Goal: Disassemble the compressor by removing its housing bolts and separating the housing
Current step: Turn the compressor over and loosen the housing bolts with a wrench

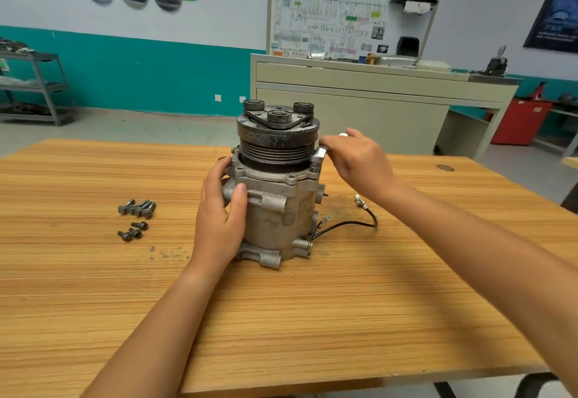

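A grey metal compressor (pixel 275 210) stands upright in the middle of the wooden table (pixel 312 319), with its dark grooved pulley (pixel 278 138) on top. My left hand (pixel 220 213) grips the left side of the housing, thumb across the front and fingers round the upper flange. My right hand (pixel 356 163) holds a shiny metal tool (pixel 322 155) against the flange at the compressor's upper right; most of the tool is hidden by the fingers. Several removed dark bolts (pixel 136 219) lie loose on the table to the left.
A black wire with a connector (pixel 362 210) trails from the compressor's right side across the table. Behind the table stands a beige cabinet (pixel 359 100) with a wiring diagram board (pixel 331 19). A metal shelf (pixel 34 88) is at far left, a red box (pixel 520 121) at right.
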Demonstrator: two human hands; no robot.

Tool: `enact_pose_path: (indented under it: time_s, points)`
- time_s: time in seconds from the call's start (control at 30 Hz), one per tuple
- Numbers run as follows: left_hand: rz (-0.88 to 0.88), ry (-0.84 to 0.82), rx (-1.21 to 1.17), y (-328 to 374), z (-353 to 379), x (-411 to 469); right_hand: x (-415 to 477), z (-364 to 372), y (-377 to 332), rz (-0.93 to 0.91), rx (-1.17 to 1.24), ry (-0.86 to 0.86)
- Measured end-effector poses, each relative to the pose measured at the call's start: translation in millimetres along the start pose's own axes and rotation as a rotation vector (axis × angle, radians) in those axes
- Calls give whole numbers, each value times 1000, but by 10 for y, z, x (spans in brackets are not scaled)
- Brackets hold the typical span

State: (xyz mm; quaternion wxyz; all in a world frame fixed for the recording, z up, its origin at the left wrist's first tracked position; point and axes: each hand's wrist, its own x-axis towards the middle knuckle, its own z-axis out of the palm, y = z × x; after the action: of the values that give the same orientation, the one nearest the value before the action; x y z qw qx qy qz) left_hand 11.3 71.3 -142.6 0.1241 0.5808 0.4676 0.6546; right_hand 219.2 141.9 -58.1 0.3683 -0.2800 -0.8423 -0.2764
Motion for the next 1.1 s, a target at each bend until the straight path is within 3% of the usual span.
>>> enact_pose_path:
  time_s: [0.13, 0.2, 0.27, 0.4, 0.57, 0.77, 0.93, 1.1]
  points:
    - [-2, 4, -18, -4, 2, -2, -133, -199, 2, 376, 175, 132]
    - [-1, 3, -19, -10, 8, 2, -178, -411, -72, 446, 264, 148]
    - [-2, 0, -15, -9, 14, 5, -271, -622, -205, 376, 171, 27]
    - [4, 2, -5, 4, -10, 12, -381, -817, -461, 320, -144, -415]
    - [16, 2, 8, 21, -6, 13, -179, -872, -605, 319, -356, -602]
    - [23, 8, 23, 2, -9, 12, 221, -1007, -932, 181, -516, -861]
    - [25, -5, 31, 15, -3, 15, 248, -999, -903, 59, -536, -882]
    - [-92, -61, -97, 34, -28, 24, -108, -859, -279, 38, -408, -680]
